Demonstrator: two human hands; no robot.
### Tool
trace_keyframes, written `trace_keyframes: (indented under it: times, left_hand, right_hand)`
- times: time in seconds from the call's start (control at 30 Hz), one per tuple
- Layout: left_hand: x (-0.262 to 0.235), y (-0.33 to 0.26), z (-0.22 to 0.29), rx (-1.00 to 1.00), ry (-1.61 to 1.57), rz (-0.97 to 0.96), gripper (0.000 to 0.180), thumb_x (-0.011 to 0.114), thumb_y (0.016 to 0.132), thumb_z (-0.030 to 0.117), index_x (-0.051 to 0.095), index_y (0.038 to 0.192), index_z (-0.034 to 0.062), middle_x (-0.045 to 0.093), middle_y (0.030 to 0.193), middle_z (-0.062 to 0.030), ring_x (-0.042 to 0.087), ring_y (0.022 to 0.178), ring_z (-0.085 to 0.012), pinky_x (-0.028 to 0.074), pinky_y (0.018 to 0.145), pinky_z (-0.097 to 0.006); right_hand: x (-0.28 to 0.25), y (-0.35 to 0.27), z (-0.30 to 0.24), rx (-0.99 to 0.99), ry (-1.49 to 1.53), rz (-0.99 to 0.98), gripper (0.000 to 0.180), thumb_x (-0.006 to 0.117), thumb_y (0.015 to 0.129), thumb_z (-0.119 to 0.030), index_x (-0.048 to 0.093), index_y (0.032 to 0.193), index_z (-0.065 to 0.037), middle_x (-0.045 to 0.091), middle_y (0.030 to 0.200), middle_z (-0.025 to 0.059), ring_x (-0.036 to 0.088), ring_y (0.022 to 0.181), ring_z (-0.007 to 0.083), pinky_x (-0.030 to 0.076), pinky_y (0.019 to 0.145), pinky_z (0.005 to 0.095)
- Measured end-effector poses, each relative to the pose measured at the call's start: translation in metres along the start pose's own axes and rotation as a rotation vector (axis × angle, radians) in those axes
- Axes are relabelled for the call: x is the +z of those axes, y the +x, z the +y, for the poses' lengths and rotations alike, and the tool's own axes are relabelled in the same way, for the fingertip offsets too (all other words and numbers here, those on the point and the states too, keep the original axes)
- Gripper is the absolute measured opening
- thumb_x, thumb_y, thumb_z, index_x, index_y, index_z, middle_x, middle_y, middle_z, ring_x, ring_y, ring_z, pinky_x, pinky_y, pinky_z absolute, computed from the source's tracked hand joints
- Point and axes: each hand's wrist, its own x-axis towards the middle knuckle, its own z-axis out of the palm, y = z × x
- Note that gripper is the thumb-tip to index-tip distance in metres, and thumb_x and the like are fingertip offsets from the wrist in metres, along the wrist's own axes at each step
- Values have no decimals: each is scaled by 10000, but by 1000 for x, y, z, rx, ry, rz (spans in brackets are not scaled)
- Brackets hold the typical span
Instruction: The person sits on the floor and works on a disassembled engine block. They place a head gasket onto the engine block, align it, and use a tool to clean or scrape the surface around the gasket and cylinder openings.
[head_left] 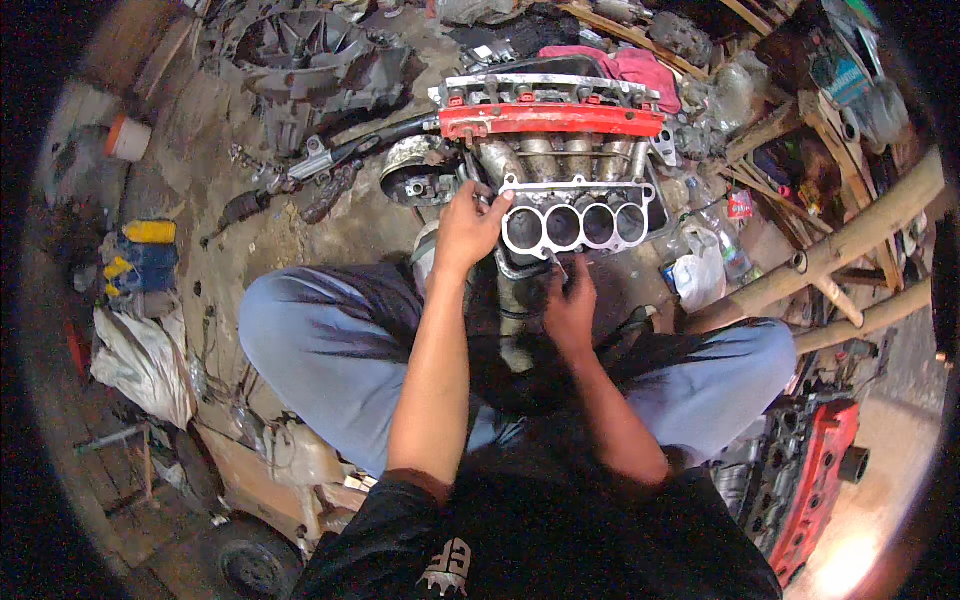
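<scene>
An intake manifold (577,158) lies in front of my crossed legs, with several round ports in its silver flange (648,213) facing up. My left hand (470,228) is closed on the flange's left corner, thumb on top and fingers bent behind it. Just below the flange's near edge is my right hand (571,308), its fingers pinched round a thin metal piece (560,266) whose tip reaches the edge between two ports. Its exact kind is too small to make out. A red rail (555,122) runs along the manifold's far side.
A round metal throttle part (414,172) sits left of the manifold. Beyond it lies a large dark housing (300,60). A pink cloth (640,72) is at the back, wooden poles (860,230) stand at the right. A red-covered engine part (815,485) lies at the lower right.
</scene>
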Motion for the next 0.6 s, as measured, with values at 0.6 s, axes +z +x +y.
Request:
trace_keyframes:
  times: [0.6]
  left_hand:
    - [-26, 44, 86, 644, 657, -514, 601, 780, 831, 488, 639, 1264, 96, 657, 1281, -162, 612, 1224, -381, 528, 988, -510]
  right_hand:
    - [45, -20, -23, 84, -52, 291, 246, 674, 933, -164, 667, 1106, 11, 725, 971, 261, 716, 896, 427, 535, 794, 486]
